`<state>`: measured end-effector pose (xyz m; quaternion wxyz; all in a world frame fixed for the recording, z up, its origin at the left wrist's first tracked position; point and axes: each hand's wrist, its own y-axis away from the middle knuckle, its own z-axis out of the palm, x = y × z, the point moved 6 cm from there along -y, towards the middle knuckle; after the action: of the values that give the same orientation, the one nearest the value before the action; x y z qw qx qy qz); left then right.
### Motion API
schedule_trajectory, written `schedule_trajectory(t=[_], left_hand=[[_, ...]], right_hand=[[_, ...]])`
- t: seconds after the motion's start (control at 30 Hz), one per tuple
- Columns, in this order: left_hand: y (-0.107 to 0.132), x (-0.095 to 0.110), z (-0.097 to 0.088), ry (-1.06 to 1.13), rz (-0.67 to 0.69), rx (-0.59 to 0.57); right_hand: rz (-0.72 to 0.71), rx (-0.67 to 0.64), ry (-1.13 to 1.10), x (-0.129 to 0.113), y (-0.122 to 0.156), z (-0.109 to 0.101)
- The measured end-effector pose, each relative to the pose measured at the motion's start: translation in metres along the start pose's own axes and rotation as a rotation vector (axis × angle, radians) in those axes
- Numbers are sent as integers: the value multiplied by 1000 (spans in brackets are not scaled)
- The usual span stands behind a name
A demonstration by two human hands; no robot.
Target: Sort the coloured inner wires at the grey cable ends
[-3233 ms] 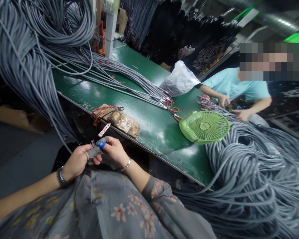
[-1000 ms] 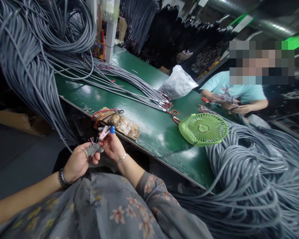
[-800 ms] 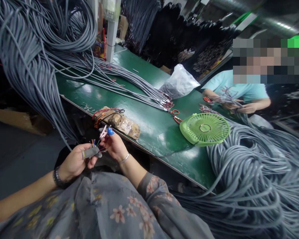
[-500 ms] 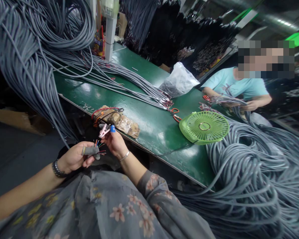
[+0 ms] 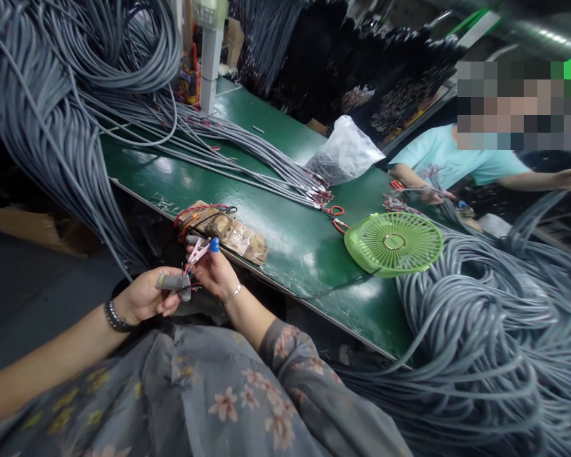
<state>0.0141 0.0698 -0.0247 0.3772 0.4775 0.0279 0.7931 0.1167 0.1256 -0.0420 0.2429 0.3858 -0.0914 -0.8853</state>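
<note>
My left hand [image 5: 148, 295], with grey covers on its fingertips, is closed in a pinch on a cable end. Thin coloured wires [image 5: 188, 271] fan out from it, some orange, blue and dark red. Close beside it, my right hand [image 5: 216, 274] wears a blue cover on the thumb and grips a small pale pink clip [image 5: 198, 252]. The clip's lower end is right at the wires; whether it pinches one cannot be made out. Just beyond the hands, at the table edge, a taped brown block [image 5: 235, 236] lies with red and black leads.
On the green table [image 5: 299, 254] stand a green fan [image 5: 394, 241] and a clear plastic bag [image 5: 346, 152]. Grey cables [image 5: 261, 162] run across it, and big coils [image 5: 485, 317] heap at right. Orange-handled scissors [image 5: 335, 212] lie mid-table. A co-worker [image 5: 466, 158] handles cables opposite.
The pink clip has come down slightly to the wires in my left hand, and the two hands are a little closer. The co-worker's one arm has stretched out to the right with cables.
</note>
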Motion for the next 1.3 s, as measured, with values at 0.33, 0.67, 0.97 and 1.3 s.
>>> schedule_trajectory(t=[0.33, 0.67, 0.97, 1.3], left_hand=[[-2, 1, 3, 23, 3, 0], [0, 4, 6, 38, 3, -2], [0, 4, 5, 53, 14, -10], [0, -1, 3, 38, 6, 8]], right_hand=[[2, 29, -79, 3, -5, -4], [-1, 15, -86, 3, -5, -3], [52, -25, -80, 9, -3, -3], [80, -52, -106, 8, 2, -3]])
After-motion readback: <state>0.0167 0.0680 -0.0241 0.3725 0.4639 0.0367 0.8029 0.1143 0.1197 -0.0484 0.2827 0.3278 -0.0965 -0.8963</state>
